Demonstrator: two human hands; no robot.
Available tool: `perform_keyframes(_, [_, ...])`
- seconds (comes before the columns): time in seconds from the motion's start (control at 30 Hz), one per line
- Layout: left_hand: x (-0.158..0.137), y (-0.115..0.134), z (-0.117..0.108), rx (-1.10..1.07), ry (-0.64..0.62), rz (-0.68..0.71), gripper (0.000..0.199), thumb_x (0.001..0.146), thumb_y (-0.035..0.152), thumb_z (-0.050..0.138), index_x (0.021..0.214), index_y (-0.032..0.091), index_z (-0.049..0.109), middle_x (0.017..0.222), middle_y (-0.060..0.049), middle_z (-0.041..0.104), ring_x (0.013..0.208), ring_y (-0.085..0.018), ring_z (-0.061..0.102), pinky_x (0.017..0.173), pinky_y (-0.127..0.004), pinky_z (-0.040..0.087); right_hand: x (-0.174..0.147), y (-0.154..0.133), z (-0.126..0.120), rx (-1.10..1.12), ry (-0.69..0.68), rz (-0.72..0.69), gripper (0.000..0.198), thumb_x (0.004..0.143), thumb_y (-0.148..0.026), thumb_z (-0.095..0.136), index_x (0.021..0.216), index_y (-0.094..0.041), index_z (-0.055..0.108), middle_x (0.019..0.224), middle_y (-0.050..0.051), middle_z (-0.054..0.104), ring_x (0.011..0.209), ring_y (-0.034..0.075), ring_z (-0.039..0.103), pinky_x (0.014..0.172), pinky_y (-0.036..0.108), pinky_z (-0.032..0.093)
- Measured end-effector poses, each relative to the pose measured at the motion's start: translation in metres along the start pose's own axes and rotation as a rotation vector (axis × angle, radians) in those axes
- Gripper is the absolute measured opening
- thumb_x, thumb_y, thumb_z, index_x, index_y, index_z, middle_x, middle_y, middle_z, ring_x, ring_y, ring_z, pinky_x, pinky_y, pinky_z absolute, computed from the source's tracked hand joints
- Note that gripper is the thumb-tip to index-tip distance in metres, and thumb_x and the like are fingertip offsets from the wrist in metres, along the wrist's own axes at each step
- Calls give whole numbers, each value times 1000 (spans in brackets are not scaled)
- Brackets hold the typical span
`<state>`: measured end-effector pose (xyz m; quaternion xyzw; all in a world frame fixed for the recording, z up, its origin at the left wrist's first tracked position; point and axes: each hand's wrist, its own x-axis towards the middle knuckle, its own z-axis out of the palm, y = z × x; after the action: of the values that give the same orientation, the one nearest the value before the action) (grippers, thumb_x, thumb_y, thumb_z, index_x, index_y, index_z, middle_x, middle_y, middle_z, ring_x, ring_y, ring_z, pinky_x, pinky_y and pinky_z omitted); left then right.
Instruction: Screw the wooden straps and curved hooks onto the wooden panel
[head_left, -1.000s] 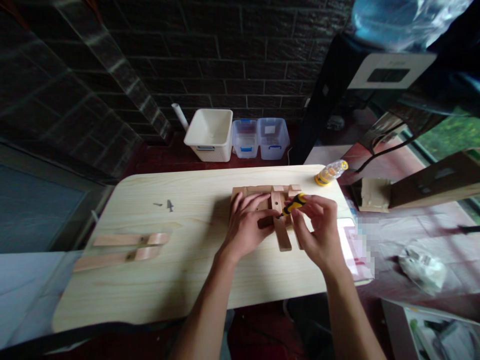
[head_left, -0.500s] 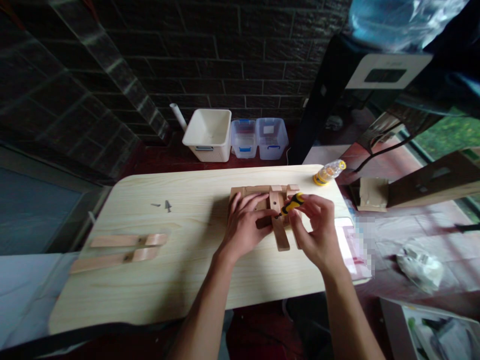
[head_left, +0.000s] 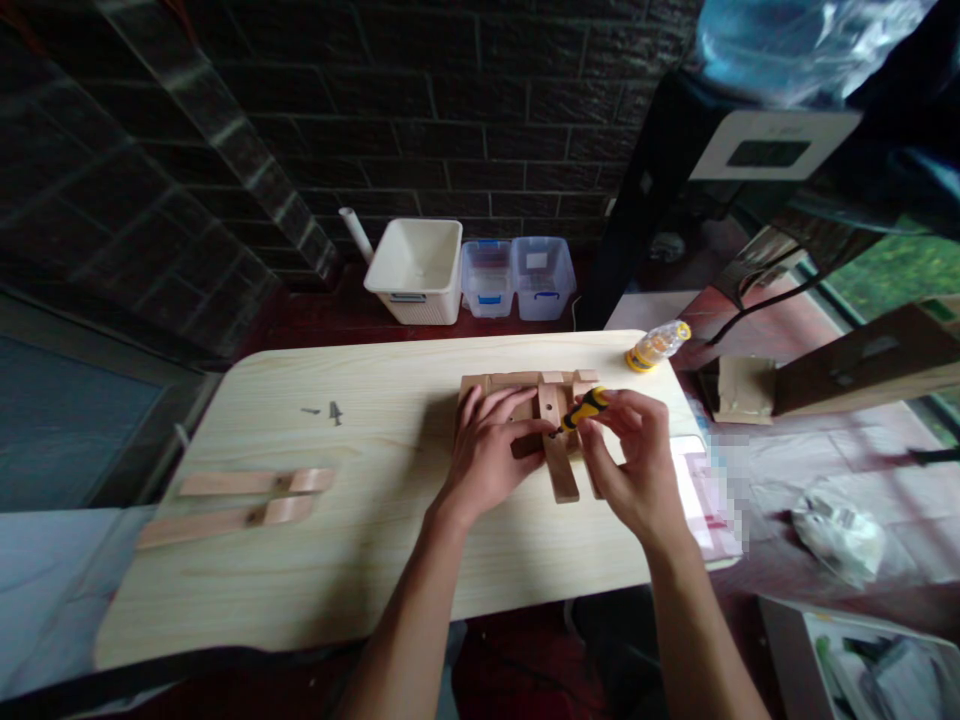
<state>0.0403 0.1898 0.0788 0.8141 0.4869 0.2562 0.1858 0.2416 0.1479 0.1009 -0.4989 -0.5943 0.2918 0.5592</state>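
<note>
A yellow-and-black screwdriver [head_left: 587, 407] is pinched in the fingers of my right hand [head_left: 634, 455]. It slants down to the left, its tip at the lower hole of a wooden slat [head_left: 561, 472]. This slat lies across a brown wooden frame [head_left: 496, 381], beside a second slat [head_left: 585, 379] partly covered by my right hand. My left hand [head_left: 487, 445] grips the frame from the left, fingers spread over its top and thumb reaching the slat close to the screwdriver tip. Whether a screw sits under the tip is too small to tell.
On the table's [head_left: 405, 560] left lie two wooden slats with curved ends [head_left: 259, 482] and several dark screws [head_left: 334, 412]. A clear bottle with yellow ends [head_left: 658, 346] stands at the back right corner. Beyond the table are a white bin [head_left: 415, 275] and two clear boxes [head_left: 541, 280].
Almost nothing differs. Both hands, the screwdriver and the wooden frame keep their places; the view shifts very slightly.
</note>
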Motion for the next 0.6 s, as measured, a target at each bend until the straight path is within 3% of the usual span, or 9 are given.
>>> perform_keyframes(0.37, [1, 1, 0, -8, -5, -8, 21, 89, 32, 85, 108, 39, 83, 156, 3, 64, 148, -29, 54, 137, -62, 18, -1, 3, 0, -22, -6, -13, 33, 104, -30, 70, 132, -35, 54, 128, 7, 69, 113, 24, 77, 101, 50, 67])
perform_keyframes(0.6, [0, 0, 0, -7, -6, -6, 20, 89, 32, 84, 108, 39, 83, 157, 3, 64, 148, -28, 54, 138, -62, 17, 1, -5, 2, 7, -29, 1, 34, 104, -30, 69, 133, -34, 52, 132, 9, 69, 120, 26, 75, 108, 53, 63])
